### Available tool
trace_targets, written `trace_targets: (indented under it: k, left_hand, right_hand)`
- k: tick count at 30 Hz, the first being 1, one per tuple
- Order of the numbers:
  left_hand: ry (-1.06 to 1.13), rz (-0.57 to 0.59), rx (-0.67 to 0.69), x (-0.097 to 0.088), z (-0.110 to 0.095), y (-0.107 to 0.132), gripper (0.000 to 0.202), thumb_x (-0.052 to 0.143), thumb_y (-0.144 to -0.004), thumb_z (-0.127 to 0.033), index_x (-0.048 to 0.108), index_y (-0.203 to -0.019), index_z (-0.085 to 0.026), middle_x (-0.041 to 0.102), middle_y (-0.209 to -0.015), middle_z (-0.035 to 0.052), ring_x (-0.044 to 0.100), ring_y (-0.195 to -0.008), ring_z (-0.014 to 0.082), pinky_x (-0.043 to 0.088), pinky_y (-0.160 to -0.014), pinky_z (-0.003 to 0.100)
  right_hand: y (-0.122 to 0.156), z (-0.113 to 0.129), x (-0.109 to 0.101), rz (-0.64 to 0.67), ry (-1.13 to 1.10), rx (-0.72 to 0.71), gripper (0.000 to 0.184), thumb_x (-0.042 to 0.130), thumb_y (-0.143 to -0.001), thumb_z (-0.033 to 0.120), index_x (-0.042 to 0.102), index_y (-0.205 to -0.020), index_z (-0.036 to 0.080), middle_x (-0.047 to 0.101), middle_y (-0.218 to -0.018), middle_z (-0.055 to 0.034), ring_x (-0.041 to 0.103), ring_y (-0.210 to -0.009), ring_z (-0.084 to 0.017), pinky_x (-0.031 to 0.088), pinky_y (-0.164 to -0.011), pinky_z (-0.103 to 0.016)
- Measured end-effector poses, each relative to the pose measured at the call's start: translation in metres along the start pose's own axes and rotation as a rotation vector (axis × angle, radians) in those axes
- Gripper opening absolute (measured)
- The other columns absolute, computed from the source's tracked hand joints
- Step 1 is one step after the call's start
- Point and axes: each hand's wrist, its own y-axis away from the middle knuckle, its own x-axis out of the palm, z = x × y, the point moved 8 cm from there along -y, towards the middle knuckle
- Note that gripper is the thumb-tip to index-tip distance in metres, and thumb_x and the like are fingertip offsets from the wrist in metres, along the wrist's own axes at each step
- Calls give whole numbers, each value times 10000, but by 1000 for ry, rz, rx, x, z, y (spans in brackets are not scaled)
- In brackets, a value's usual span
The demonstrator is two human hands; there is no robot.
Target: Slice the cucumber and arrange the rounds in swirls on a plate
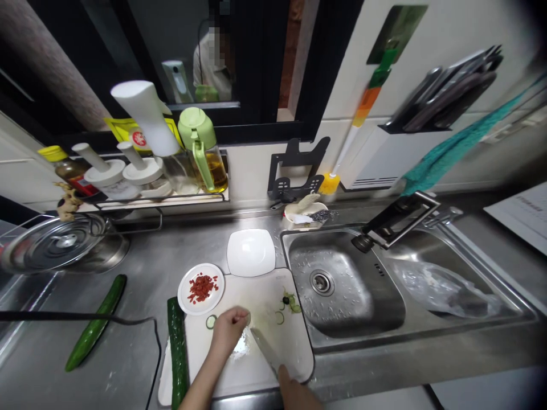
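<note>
My right hand [294, 392] is wrapped round the handle of a kitchen knife [265, 348], whose blade points up and left over the white cutting board [294, 347]. At the blade's tip, my left hand [231, 329] pinches a thin cucumber slice [248, 319], partly hidden by the fingers. Another cucumber slice [211, 322] lies left of that hand. Thin green peel scraps [292, 303] sit near the board's right edge. A white plate of red goji berries [188, 304] overlaps the upper left corner. Along the left edge rests a long dark cucumber [177, 353].
An empty white square dish [251, 250] stands behind the board. To the right is a steel sink [350, 307] with a faucet and a plastic bag [444, 287]. Another cucumber [96, 324], a black cable [156, 341] and a lidded pot [102, 250] are at left.
</note>
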Motion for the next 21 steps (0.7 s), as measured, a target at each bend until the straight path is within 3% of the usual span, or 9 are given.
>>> trace_targets:
  k: [3, 6, 13, 21]
  left_hand:
    - [120, 5, -71, 7, 20, 3, 293, 588, -654, -411, 672, -750, -147, 578, -538, -32, 498, -493, 92, 367, -503, 202]
    - [121, -9, -102, 7, 26, 6, 289, 574, -673, -416, 657, -744, -149, 571, -510, -32, 511, -473, 99, 367, -488, 203]
    - [-170, -131, -18, -15, 7, 19, 166, 519, -723, -283, 628, -642, -188, 601, -537, -37, 566, -542, 115, 379, -537, 195]
    - [-252, -163, -74, -16, 9, 20, 161, 499, -729, -211, 653, -682, -198, 653, -602, -21, 600, -600, 129, 381, -582, 202]
  right_hand:
    - [4, -3, -1, 29, 17, 8, 634, 269, -761, -39, 352, -1365, 135, 656, -1028, -181, 624, -968, -263, 475, -760, -360]
    - [8, -6, -7, -3, 14, 31, 639, 285, -753, -34, 339, -1364, 145, 650, -1045, -170, 620, -970, -255, 462, -768, -348]
    - [7, 3, -8, 17, 17, 26, 664, 329, -744, -33, 304, -1385, 141, 638, -1049, -177, 609, -985, -257, 456, -773, -358]
    - [5, 29, -14, 16, 70, -27, 735, 394, -672, -66, 327, -1376, 134, 637, -1057, -169, 605, -983, -285, 469, -767, -367]
